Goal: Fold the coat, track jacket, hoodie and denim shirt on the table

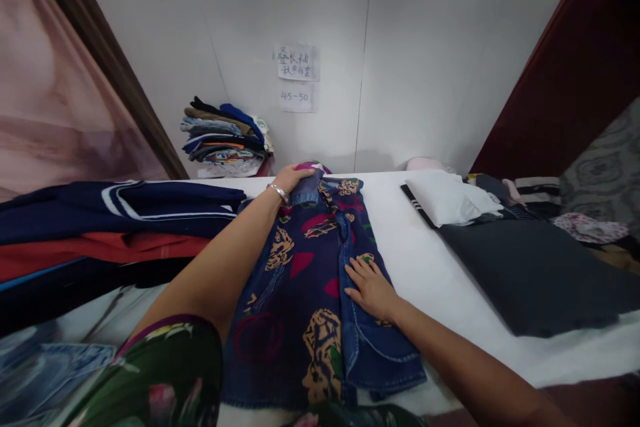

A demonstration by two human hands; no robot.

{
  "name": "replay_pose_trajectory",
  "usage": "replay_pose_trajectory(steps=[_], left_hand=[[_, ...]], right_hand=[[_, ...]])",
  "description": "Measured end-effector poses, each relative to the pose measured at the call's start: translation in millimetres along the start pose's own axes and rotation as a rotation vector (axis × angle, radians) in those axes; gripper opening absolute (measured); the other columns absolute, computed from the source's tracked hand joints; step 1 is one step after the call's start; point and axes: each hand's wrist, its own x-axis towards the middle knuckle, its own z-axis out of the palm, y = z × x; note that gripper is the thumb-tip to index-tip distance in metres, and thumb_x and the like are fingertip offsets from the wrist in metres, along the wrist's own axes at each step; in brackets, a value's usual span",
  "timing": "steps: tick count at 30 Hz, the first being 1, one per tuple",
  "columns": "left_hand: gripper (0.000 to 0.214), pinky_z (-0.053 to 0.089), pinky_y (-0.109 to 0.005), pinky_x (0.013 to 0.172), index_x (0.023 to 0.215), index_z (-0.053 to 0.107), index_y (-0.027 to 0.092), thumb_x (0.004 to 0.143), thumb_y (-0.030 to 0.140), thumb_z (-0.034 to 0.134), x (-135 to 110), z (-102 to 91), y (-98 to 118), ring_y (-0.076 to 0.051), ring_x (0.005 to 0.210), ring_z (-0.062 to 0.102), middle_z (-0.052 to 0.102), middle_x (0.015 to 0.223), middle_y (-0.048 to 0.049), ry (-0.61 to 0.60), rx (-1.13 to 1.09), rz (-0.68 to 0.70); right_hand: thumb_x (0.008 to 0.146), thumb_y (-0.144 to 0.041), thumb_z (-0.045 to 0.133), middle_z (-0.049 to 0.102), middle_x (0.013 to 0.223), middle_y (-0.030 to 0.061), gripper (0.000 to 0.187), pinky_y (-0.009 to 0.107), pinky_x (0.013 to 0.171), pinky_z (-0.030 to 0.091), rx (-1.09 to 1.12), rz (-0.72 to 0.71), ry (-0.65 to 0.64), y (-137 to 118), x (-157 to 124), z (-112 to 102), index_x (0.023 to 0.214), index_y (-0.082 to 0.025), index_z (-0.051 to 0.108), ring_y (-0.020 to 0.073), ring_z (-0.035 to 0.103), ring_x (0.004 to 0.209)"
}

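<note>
A dark blue denim shirt (310, 287) printed with pink, tan and green shapes lies on the white table in front of me. Its collar end points toward the wall and its hem toward me. At the collar, my left hand (294, 180) has its fingers closed on the fabric; a silver bracelet circles that wrist. My right hand (373, 290) lies flat with fingers spread on the shirt's right side, beside the blue front edge strip (347, 280). Behind the collar shows a bit of bright purple cloth (310, 165), partly hidden.
A stack of folded clothes (225, 140) stands by the wall. Navy and red garments (120, 213) lie at left, jeans (55, 373) nearer me. Right of the white table surface (425, 287) are dark grey garments (540, 273) with a white cloth (450, 197). Handwritten papers (297, 79) hang on the wall.
</note>
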Motion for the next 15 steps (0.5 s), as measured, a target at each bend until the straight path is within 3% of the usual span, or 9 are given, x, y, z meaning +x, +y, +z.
replay_pose_trajectory(steps=[3, 6, 8, 10, 11, 13, 15], left_hand=[[0.032, 0.050, -0.031, 0.067, 0.085, 0.067, 0.015, 0.062, 0.036, 0.075, -28.3, 17.9, 13.3, -0.018, 0.067, 0.062, 0.069, 0.074, -0.0029, -0.153, 0.145, 0.037], [0.020, 0.047, -0.029, 0.067, 0.078, 0.065, 0.017, 0.068, 0.034, 0.071, -77.3, 50.7, 9.3, -0.017, 0.069, 0.061, 0.066, 0.074, -0.0019, -0.360, 0.509, 0.184], [0.014, 0.046, -0.029, 0.069, 0.077, 0.064, 0.018, 0.069, 0.028, 0.070, -114.9, 77.6, -7.3, -0.018, 0.071, 0.060, 0.065, 0.073, -0.0010, -0.487, 0.637, 0.264], [0.011, 0.046, -0.026, 0.065, 0.080, 0.063, 0.018, 0.069, 0.019, 0.067, -148.3, 103.1, -31.2, -0.015, 0.066, 0.060, 0.064, 0.075, 0.0002, -0.586, 0.589, 0.171], [0.015, 0.045, -0.024, 0.059, 0.086, 0.063, 0.018, 0.072, 0.016, 0.064, -161.6, 113.6, -43.7, -0.012, 0.060, 0.059, 0.065, 0.079, 0.0004, -0.612, 0.513, 0.042], [0.023, 0.042, -0.022, 0.049, 0.098, 0.060, 0.017, 0.075, 0.015, 0.059, -180.3, 127.0, -65.0, -0.008, 0.050, 0.056, 0.066, 0.090, -0.0008, -0.607, 0.329, -0.208], [0.027, 0.042, -0.023, 0.048, 0.103, 0.058, 0.017, 0.076, 0.015, 0.057, -189.8, 128.7, -77.8, -0.007, 0.047, 0.053, 0.065, 0.097, -0.0021, -0.530, 0.221, -0.278]], right_hand=[[0.086, -0.049, 0.056, 0.044, 0.147, 0.0140, 0.057, 0.057, 0.115, 0.019, 0.266, 0.014, 0.039, 9.8, 5.0, 5.2, 0.135, -0.019, 0.054, 0.0331, 0.031, 0.141], [0.082, -0.052, 0.060, 0.061, 0.130, 0.0094, 0.049, 0.051, 0.107, 0.039, 0.828, 0.199, 0.195, 26.0, 16.3, -7.4, 0.122, -0.024, 0.062, 0.0299, 0.052, 0.126], [0.085, -0.051, 0.057, 0.068, 0.116, 0.0072, 0.040, 0.043, 0.094, 0.051, 1.248, 0.350, 0.287, 38.7, 26.2, -21.3, 0.116, -0.025, 0.061, 0.0242, 0.063, 0.109], [0.088, -0.048, 0.054, 0.071, 0.101, 0.0050, 0.029, 0.033, 0.078, 0.057, 1.569, 0.429, 0.285, 51.3, 36.4, -34.1, 0.107, -0.026, 0.058, 0.0184, 0.069, 0.089], [0.090, -0.046, 0.053, 0.071, 0.093, 0.0035, 0.024, 0.030, 0.069, 0.058, 1.673, 0.452, 0.265, 57.0, 41.2, -39.0, 0.102, -0.026, 0.055, 0.0162, 0.069, 0.079], [0.092, -0.041, 0.050, 0.068, 0.081, 0.0006, 0.016, 0.025, 0.057, 0.056, 1.775, 0.504, 0.224, 66.7, 50.4, -45.4, 0.093, -0.025, 0.050, 0.0138, 0.066, 0.064], [0.094, -0.037, 0.047, 0.066, 0.076, -0.0002, 0.013, 0.024, 0.053, 0.054, 1.795, 0.556, 0.210, 74.2, 59.4, -48.0, 0.089, -0.025, 0.047, 0.0133, 0.064, 0.060]])
